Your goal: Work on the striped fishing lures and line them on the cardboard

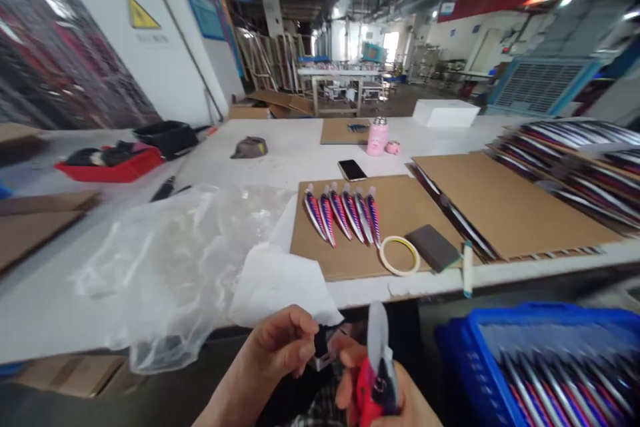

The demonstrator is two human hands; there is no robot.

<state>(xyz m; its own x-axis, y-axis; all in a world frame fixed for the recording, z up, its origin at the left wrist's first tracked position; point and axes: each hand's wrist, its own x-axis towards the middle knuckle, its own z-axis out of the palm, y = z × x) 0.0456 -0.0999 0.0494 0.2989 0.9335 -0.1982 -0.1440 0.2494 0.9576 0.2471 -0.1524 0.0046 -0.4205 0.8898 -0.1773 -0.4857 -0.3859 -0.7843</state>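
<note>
My right hand (375, 390) grips a red fishing lure (379, 373) with a pale, clear lip pointing up. My left hand (280, 347) pinches a small black piece (321, 341) close to that lure, and its fingers partly hide the piece. A sheet of white paper (280, 287) lies on the table's front edge just beyond my hands. Farther on, several striped pink-and-blue lures (343, 215) lie in a row on a brown cardboard sheet (390, 207), with a roll of tape (399, 255) and a dark sanding sponge (433, 248) near its front edge.
A blue crate (535, 367) of lures stands low at my right. A clear plastic bag (175, 273) spreads over the white table (300, 147). Stacked lures on cardboard (565, 173) fill the right side. A phone (352, 170) and a pink bottle (377, 137) stand beyond.
</note>
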